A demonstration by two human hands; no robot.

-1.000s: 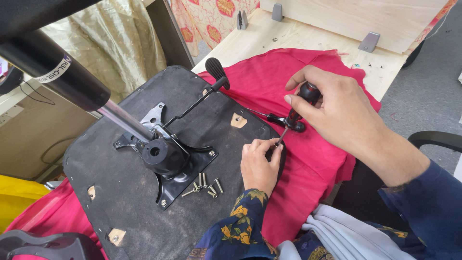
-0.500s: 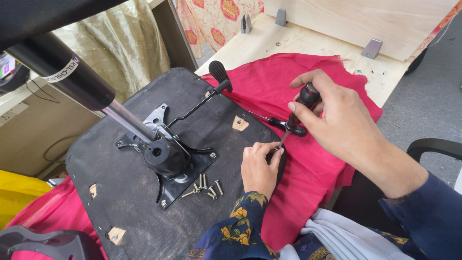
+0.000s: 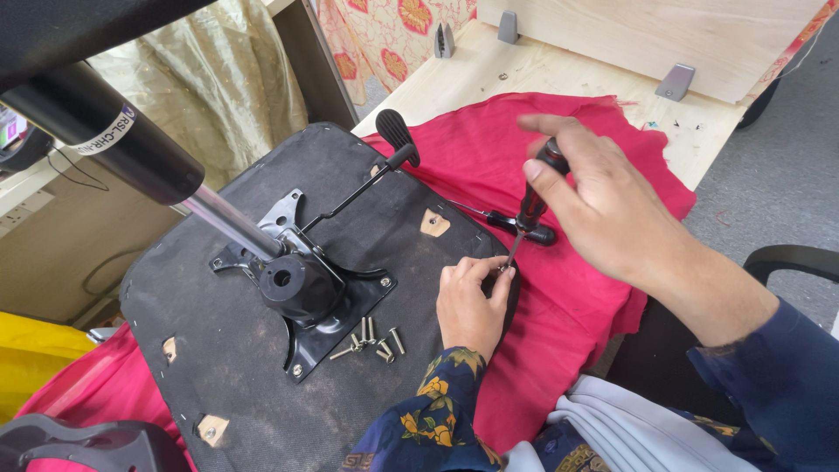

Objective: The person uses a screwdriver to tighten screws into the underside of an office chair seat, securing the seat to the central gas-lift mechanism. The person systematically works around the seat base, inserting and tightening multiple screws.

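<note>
Black fabric seat: an upturned black fabric-covered chair seat (image 3: 218,367) lies flat on a crumpled red cloth (image 3: 559,288), its underside facing up.
Right hand: the right hand (image 3: 594,197) is closed around the black and red handle of a screwdriver (image 3: 527,214), thumb laid along the top of the handle; the tool stands steeply tilted, its tip down at the right edge of the seat.
Left hand: the left hand (image 3: 472,306) rests on the seat near its right edge, fingers curled, thumb and fingertips pinched at the screwdriver's tip; whatever small part it pinches is too small to tell.
Mechanism: a black metal tilt plate (image 3: 306,293) sits fastened at the seat's middle, with a round hub and a silver and black gas cylinder (image 3: 140,153) slanting up and away to the upper left.
Lever: a thin black lever with a paddle-shaped knob (image 3: 398,140) reaches from the plate toward the seat's far edge.
Loose screws: a small heap of silver screws (image 3: 371,341) lies on the seat just beside the plate's near corner, close to the left hand.
Second tool: a black-handled tool (image 3: 516,225) lies on the red cloth behind the screwdriver.
Wooden panel: a pale plywood board (image 3: 559,70) with grey metal brackets lies beyond the cloth.
Sleeves: the left forearm wears a dark floral sleeve (image 3: 428,428); the right wears dark blue.
</note>
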